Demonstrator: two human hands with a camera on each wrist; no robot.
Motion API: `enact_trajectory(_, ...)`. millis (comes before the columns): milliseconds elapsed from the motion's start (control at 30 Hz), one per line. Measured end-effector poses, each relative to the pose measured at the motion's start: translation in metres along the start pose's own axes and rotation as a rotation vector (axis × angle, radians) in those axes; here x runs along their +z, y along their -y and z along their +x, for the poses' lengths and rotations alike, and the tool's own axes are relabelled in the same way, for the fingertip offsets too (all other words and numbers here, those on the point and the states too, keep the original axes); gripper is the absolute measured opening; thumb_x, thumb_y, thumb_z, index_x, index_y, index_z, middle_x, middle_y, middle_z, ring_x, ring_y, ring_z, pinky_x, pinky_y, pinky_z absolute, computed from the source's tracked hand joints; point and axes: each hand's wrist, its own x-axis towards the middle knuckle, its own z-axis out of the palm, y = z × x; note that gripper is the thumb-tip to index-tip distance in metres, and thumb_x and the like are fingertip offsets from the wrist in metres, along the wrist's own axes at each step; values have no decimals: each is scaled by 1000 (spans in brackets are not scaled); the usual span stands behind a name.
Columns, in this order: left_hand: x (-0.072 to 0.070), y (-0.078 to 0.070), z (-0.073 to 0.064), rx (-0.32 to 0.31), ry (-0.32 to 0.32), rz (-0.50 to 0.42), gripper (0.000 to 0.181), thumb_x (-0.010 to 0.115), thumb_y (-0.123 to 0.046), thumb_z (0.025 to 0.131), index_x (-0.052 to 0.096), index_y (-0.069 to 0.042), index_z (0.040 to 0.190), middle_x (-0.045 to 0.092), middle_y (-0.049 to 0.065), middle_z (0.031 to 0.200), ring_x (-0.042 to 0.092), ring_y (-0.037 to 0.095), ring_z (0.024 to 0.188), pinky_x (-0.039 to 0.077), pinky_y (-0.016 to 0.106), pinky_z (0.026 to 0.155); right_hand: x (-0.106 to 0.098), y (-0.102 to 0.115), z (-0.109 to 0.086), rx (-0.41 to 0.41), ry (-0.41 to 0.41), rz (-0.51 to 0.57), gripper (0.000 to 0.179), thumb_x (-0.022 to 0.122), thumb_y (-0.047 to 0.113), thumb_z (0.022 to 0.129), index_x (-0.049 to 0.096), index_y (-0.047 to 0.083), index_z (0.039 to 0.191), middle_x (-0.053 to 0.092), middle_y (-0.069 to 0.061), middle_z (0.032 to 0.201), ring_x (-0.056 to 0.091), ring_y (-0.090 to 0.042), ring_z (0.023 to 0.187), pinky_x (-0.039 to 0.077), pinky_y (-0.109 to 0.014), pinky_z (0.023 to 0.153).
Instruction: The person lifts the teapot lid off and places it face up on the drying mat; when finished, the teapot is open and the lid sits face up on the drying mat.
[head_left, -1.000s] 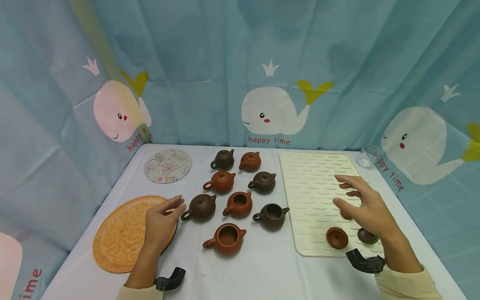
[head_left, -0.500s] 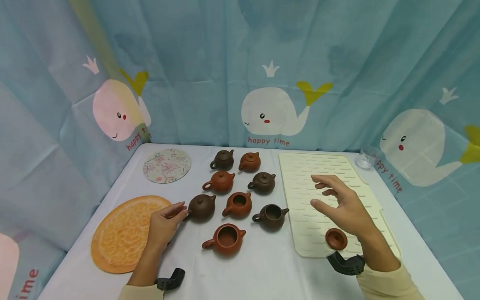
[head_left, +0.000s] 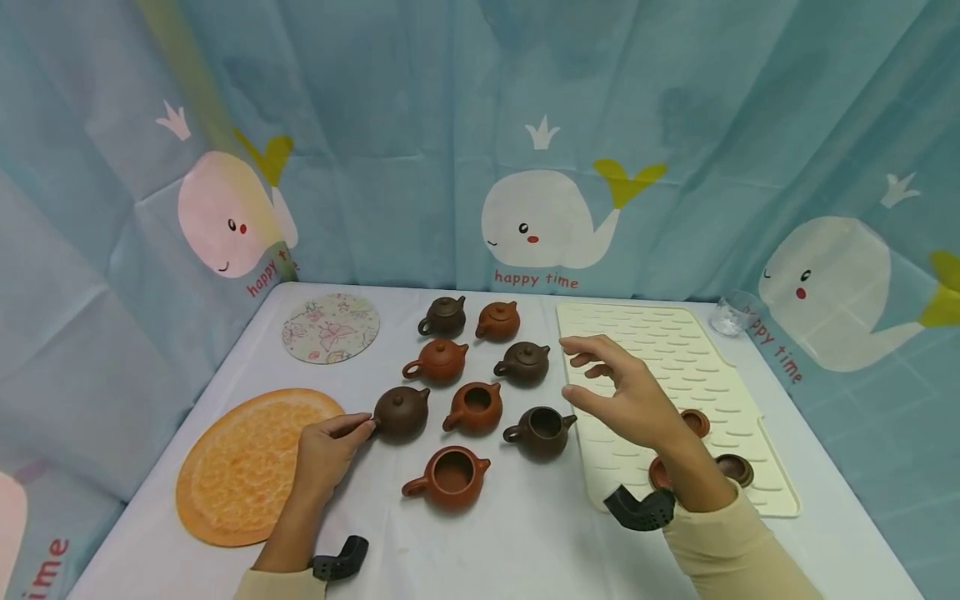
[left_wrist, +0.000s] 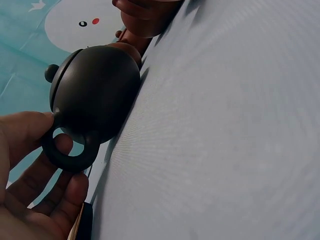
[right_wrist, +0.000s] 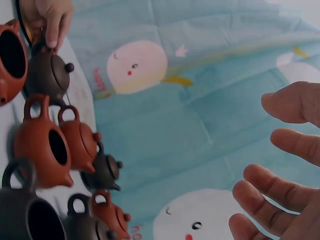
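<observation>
Dark lidded teapot (head_left: pixel 402 415), left of the far open red teapot (head_left: pixel 486 422) — left hand (head_left: pixel 324 454) pinches its handle (left_wrist: pixel 70 161), right hand (head_left: pixel 622 396) holds nothing, fingers parted. A tilt could drop the unheld lid (head_left: pixel 398 402); swinging right could knock that neighbour.

Deep brown, that lidded teapot (head_left: pixel 402 415) at nine o'clock; brick-orange, the lidless teapot (head_left: pixel 454 490) at six! Over at three, the mat (head_left: pixel 686 358) shows cream with short dashes; at eight, mottled orange fills the round pad (head_left: pixel 247 475); pink florals dot the disc (head_left: pixel 331 329) at ten; a white, yellow-tailed whale (head_left: pixel 543 221) lights the blue curtain (head_left: pixel 382 125) at twelve.
</observation>
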Motion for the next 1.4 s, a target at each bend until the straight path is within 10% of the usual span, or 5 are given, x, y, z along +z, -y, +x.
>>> enact_trajectory(733, 0, -2, 0, 25, 9, 28, 18, 75, -11, 86, 75, 1, 98, 71, 13, 93, 62, 5, 83, 48, 15, 69, 111, -3, 48, 37, 153, 111, 46, 73, 9, 86, 60, 11, 129, 61, 0, 110, 56, -14, 98, 48, -48, 82)
enact_trajectory(1400, 0, 0, -2, 24, -2, 49, 20, 75, -14, 86, 75, 1, 99, 71, 12, 94, 61, 4, 83, 47, 14, 69, 179, -20, 87, 139, 267, 34, 38, 73, 9, 85, 64, 10, 122, 63, 2, 87, 57, -15, 85, 46, -23, 73)
